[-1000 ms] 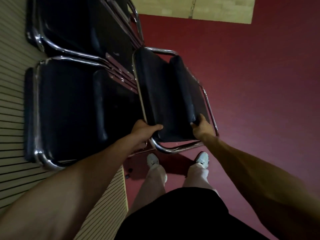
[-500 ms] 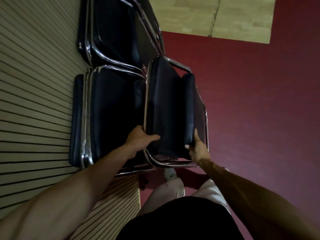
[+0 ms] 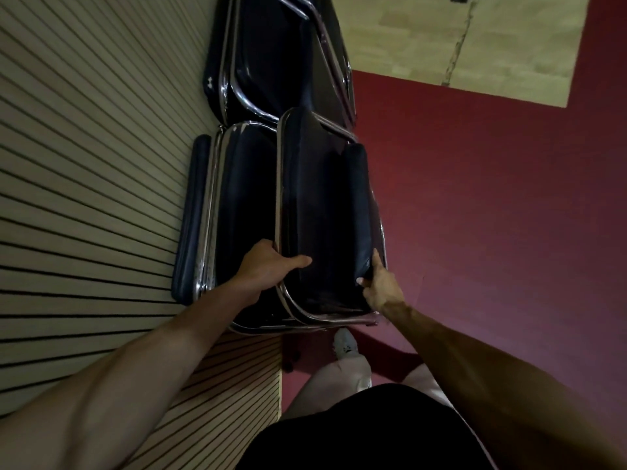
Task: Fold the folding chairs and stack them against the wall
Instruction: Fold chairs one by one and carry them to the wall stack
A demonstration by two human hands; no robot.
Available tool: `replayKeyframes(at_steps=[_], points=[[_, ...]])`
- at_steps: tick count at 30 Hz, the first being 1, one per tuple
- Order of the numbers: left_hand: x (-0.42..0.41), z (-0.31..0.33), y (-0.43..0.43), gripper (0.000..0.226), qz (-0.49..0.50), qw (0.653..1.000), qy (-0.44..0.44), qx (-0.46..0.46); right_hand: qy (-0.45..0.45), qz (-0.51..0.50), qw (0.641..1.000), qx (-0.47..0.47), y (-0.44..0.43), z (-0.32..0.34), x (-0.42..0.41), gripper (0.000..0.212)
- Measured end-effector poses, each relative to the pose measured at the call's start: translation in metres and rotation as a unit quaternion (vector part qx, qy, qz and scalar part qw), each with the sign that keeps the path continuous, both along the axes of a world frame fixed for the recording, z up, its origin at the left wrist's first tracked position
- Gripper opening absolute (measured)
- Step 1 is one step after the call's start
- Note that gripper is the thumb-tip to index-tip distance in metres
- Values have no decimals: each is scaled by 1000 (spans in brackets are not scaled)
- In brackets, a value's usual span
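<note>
Slatted wall (image 3: 84, 164) backs the stack (image 3: 244, 198); both hands, left hand (image 3: 268, 266) and right hand (image 3: 381, 286), clamp the folded chair (image 3: 322, 212) just beside it. Best push it flush, frames aligned, fingers clear.

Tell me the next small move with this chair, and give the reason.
Probably lean the folded chair flush against the stacked chair by the slatted wall, then let go: both the left hand and right hand grip it.

far chair stack (image 3: 278, 56): top cropped | left fingers (image 3: 263, 247): tips behind frame
</note>
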State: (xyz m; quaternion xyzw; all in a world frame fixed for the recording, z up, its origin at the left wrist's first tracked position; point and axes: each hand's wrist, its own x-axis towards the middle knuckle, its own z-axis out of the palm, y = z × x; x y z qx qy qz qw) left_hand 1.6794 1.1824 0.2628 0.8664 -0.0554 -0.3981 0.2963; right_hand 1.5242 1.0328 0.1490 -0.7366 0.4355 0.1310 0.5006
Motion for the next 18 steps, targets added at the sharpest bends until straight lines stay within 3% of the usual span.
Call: replayKeyframes(at_steps=[13,18], points=[[-14,7,-1,73,1,999,-8,37,41,69,997,0,-16,1,-9,74],[-31,7,-8,69,60,998,-9,-1,45,123,991,-5,-37,13,-13,37]])
